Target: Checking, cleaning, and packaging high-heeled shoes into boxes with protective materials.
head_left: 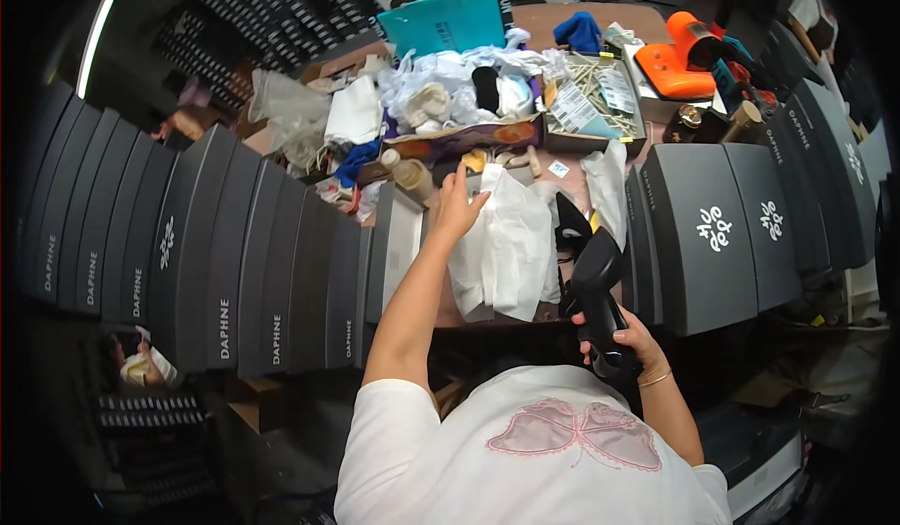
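Note:
My left hand (457,208) reaches forward at the left edge of white wrapping paper (516,244), its fingers stretched and thumb apart. The thumb tip is beside the paper; whether it touches cannot be made out. My right hand (633,342) is closed around a glossy black shoe (600,272), at the right of the paper near the table's front edge. Beyond it are a black pointed part (569,214), possibly of the same or another shoe, and more crumpled white paper (607,183). An open grey box (398,234) stands left of the paper, next to my left forearm.
Dark grey shoe boxes stand in rows at left (239,253) and right (703,234). Behind the paper are a carton of crumpled tissue (459,141), a tray of sticks and labels (637,136), an orange device (670,70) and bottles (411,176). Other people are farther off.

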The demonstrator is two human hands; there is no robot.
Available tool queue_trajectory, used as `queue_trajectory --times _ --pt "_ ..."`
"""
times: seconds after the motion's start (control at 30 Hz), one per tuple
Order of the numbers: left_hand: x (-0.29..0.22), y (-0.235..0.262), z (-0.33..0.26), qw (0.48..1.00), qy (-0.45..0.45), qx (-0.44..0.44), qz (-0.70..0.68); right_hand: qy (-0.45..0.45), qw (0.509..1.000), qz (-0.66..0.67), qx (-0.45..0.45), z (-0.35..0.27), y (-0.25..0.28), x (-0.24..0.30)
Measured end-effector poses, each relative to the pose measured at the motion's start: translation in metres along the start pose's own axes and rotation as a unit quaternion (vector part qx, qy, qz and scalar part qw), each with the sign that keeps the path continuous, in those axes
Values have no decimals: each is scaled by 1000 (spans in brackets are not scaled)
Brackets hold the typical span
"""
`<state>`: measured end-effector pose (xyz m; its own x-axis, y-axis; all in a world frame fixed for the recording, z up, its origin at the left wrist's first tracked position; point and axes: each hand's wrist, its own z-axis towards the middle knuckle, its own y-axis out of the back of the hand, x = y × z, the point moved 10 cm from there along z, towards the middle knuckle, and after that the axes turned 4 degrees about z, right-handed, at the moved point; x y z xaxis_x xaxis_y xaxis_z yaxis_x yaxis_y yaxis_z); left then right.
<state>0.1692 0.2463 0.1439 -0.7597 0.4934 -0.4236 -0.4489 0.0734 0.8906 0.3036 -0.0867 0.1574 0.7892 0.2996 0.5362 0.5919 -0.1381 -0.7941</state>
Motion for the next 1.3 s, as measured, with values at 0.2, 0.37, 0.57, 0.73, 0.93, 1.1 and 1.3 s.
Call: queue_trajectory --times 0.2,0.37,0.57,0.73,0.93,1.1,1.3 --pt "-49 15 -148 978 -133 156 42 8 999 9 -44 -25 25 -3" --pt "-31 -31 -153 966 -209 88 127 -61 998 -6 0 -17 8 -19" --pt "-17 -9 -108 979 -136 93 -119 -44 984 162 53 -13 -17 -23" --pt "-27 18 -105 983 -39 -21 -179 -81 985 123 88 -15 -44 -33" --pt "-53 61 -126 941 -115 -42 -316 -225 961 -117 113 13 -109 -43" --pt "-57 99 -150 953 -196 20 -229 -56 989 -110 -76 82 -43 -48" --pt "-81 153 -181 932 -261 -96 -234 6 993 -17 -121 91 -76 -77"
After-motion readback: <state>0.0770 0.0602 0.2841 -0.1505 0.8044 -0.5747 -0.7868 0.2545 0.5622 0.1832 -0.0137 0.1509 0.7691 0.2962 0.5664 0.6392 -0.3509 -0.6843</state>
